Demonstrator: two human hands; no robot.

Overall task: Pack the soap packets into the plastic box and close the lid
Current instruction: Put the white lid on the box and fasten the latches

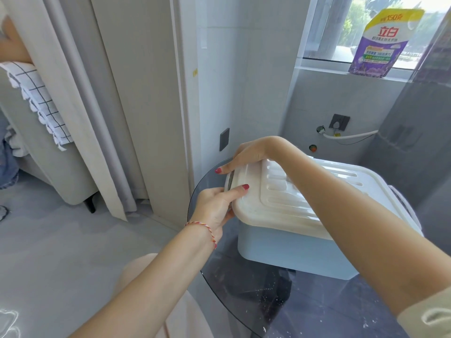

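**Now both hands on the lid's left end**

We count one plastic box (292,254), pale blue with smooth, slightly rounded walls, standing on the round dark glass surface (244,289), whose top is speckled with white flecks. One white lid (280,198) lies over the box, moulded with long parallel ridges and a raised rounded rim; its left end looks slightly lifted, with a dark gap at the edge.

We see two hands, both at that left end. Our left hand (214,208) pinches the near-left corner of the lid, thumb pressed flat on top and the other fingers curled under the rim. Our right hand (249,152) reaches across the box and closes over the far-left corner of the lid, fingers wrapped down over its edge. One red and yellow braided thread (205,228) circles the left wrist.

One soap packet (383,42), a glossy purple and yellow pouch, stands upright on the far window sill (324,69), well apart from the box. We cannot tell what lies inside the box.
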